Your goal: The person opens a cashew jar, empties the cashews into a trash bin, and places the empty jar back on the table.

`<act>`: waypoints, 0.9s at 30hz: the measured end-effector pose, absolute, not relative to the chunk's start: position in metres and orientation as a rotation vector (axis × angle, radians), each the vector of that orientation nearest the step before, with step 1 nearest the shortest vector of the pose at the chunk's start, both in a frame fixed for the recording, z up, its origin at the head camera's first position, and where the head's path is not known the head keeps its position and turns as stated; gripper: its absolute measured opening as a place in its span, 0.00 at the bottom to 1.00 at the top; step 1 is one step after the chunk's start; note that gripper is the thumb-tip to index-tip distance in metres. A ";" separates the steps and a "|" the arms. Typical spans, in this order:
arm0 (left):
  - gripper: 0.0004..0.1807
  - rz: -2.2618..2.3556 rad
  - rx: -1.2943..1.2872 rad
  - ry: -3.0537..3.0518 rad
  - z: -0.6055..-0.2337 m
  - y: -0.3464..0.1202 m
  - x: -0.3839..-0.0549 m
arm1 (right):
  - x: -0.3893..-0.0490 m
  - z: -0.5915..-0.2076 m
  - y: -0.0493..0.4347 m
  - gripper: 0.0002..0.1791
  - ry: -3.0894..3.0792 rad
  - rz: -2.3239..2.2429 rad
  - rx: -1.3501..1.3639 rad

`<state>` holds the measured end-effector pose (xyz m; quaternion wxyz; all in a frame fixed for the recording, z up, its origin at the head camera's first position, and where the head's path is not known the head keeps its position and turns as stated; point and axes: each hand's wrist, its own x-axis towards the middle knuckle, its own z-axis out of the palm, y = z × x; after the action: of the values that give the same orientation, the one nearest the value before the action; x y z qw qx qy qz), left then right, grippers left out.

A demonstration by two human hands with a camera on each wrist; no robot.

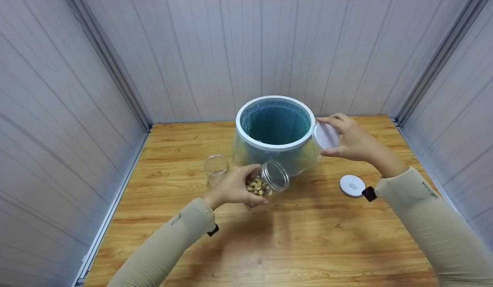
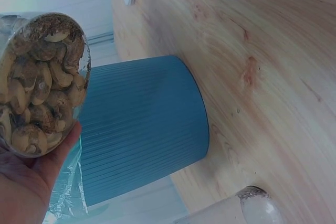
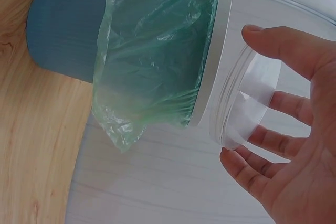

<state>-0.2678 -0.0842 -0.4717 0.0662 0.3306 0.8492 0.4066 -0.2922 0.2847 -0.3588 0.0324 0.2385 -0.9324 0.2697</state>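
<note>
My left hand [image 1: 232, 189] grips a clear jar [image 1: 276, 175] of cashews [image 1: 257, 186], tilted with its uncovered mouth toward the right, in front of the bin. The left wrist view shows the cashews [image 2: 44, 87] through the jar's base, some with dark, spotted skins. At the bin's right side, my right hand [image 1: 352, 137] holds a round white lid [image 1: 325, 135] by its edge, between thumb and fingers. In the right wrist view the lid [image 3: 252, 93] stands on edge beside the bin's white rim [image 3: 216, 51]; whether they touch I cannot tell.
A blue bin [image 2: 142, 129] with a white rim and a green plastic liner [image 3: 157, 51] stands at the back middle of the wooden table [image 1: 310, 247]. Left of it is a second clear jar [image 1: 215, 163]. Another white lid [image 1: 352, 185] lies on the right. Panel walls enclose the table.
</note>
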 end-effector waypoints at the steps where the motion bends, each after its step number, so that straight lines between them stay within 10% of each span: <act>1: 0.45 1.225 0.995 2.560 -0.472 -0.084 -0.268 | -0.293 -0.359 0.286 0.47 -2.876 0.831 0.722; 27: 0.46 1.224 0.998 2.551 -0.475 -0.084 -0.269 | -0.308 -0.386 0.304 0.49 -3.027 0.729 0.542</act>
<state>-0.2690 -0.0837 -0.4749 0.0706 0.3318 0.8481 0.4071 -0.3078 0.3039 -0.3855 -0.0092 0.1716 -0.9578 0.2306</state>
